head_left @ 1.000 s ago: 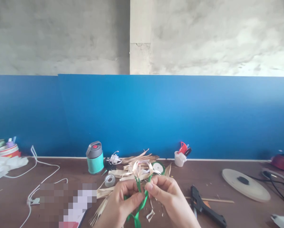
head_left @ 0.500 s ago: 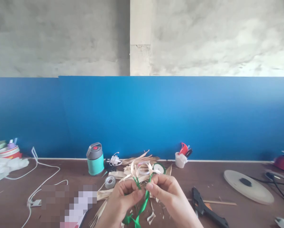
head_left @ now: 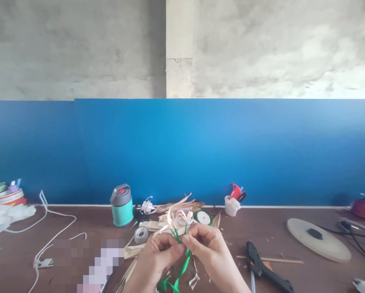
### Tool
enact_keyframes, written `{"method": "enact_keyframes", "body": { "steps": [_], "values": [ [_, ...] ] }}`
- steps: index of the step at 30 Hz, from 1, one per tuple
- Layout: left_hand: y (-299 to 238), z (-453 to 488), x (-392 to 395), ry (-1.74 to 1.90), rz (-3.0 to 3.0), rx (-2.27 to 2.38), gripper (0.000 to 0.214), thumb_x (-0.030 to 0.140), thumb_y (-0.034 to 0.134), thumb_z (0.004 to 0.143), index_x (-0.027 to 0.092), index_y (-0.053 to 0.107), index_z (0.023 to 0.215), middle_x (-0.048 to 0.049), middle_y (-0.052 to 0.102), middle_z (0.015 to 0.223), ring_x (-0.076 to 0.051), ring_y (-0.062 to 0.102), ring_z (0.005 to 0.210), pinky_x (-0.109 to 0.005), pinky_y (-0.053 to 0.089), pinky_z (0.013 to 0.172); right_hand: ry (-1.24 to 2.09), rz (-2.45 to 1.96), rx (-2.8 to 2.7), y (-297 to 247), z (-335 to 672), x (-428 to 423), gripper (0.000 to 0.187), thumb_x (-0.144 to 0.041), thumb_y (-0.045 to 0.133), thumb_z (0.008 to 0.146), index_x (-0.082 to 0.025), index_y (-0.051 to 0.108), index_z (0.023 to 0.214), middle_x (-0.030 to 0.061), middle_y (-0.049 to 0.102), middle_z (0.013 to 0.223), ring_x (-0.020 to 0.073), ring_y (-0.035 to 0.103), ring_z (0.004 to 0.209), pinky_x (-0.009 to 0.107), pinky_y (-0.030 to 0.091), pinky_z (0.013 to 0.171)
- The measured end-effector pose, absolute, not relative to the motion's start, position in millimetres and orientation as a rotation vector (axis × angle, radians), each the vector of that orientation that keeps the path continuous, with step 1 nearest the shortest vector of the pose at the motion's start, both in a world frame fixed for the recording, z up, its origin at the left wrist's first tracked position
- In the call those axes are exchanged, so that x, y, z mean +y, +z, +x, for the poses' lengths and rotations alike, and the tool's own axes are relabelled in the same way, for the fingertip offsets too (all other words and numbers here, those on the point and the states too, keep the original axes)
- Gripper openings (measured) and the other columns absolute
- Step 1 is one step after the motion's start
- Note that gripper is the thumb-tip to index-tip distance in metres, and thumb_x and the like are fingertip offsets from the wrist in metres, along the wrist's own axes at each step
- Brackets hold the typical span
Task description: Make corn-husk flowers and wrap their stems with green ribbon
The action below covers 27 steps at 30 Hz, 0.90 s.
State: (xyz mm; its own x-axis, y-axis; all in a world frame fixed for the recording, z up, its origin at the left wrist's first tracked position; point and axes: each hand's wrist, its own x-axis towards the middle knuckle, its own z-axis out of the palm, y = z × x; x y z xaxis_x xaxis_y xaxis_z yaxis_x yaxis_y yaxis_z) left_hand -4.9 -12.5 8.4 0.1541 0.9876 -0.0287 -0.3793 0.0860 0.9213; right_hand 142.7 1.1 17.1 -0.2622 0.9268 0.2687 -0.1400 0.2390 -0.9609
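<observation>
My left hand pinches a green ribbon-wrapped stem topped by pale curled strips, which look like dried husk. Close beside it, my right hand pinches another green-wrapped piece that also ends in pale curled strips. Green ribbon hangs twisted below the fingers towards the bottom edge. Both hands are closed, their fingertips nearly touching. Whether the two green pieces are joined behind the fingers is hidden. Loose dried husks lie behind and left of my hands, with scraps on the table.
Behind my hands lie a roll of tape and a green ribbon spool. A teal flask stands left; a white cup holds tools. A black glue gun, thin stick and round pale disc are right.
My right hand has shifted slightly left, bringing its green piece closer to the one in my left hand. The ribbon spool behind shows more fully. My left hand has barely moved.
</observation>
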Motion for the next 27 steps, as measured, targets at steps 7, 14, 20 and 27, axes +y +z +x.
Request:
{"method": "enact_keyframes", "body": {
  "steps": [7,14,20,27],
  "values": [
    [20.4,-2.6,-23.6,1.219,0.850,0.795,0.045,0.044,0.089,0.049,0.016,0.054,0.048,0.0098,0.036,0.036,-0.002,0.022,0.036,-0.018,0.014,0.040,1.085,-0.744,-1.429,9.2,134.4,-1.6,0.029,-0.042,0.069,0.078,-0.017,0.062,0.066,-0.0002,0.052,0.062,0.0135,0.042,0.059,0.026,0.035,0.058],
    [21.9,-3.6,-23.5,1.211,0.853,0.748,0.047,0.042,0.088,0.052,0.017,0.049,0.047,0.0103,0.033,0.036,-0.002,0.018,0.037,-0.019,0.012,0.039,0.747,-0.624,-1.541,11.8,130.7,-6.2,0.023,-0.029,0.060,0.086,-0.020,0.056,0.066,-0.0015,0.051,0.067,0.0147,0.045,0.066,0.026,0.038,0.064],
    [25.2,-3.7,-25.6,1.220,0.874,0.709,0.044,0.041,0.087,0.055,0.016,0.052,0.050,0.0100,0.033,0.040,-0.003,0.022,0.038,-0.019,0.015,0.040,0.797,-0.603,-1.528,12.0,128.0,-3.0,0.022,-0.031,0.061,0.086,-0.020,0.062,0.067,0.0001,0.057,0.068,0.0159,0.048,0.068,0.027,0.040,0.065],
    [27.8,-8.8,-23.1,1.301,0.946,0.815,0.041,0.041,0.084,0.059,0.015,0.053,0.050,0.0075,0.040,0.044,-0.004,0.023,0.042,-0.019,0.018,0.042,1.044,-0.777,-1.396,10.6,133.2,-0.8,0.031,-0.049,0.069,0.078,-0.022,0.073,0.092,0.0044,0.067,0.080,0.0184,0.056,0.072,0.029,0.045,0.068]
  ]
}}
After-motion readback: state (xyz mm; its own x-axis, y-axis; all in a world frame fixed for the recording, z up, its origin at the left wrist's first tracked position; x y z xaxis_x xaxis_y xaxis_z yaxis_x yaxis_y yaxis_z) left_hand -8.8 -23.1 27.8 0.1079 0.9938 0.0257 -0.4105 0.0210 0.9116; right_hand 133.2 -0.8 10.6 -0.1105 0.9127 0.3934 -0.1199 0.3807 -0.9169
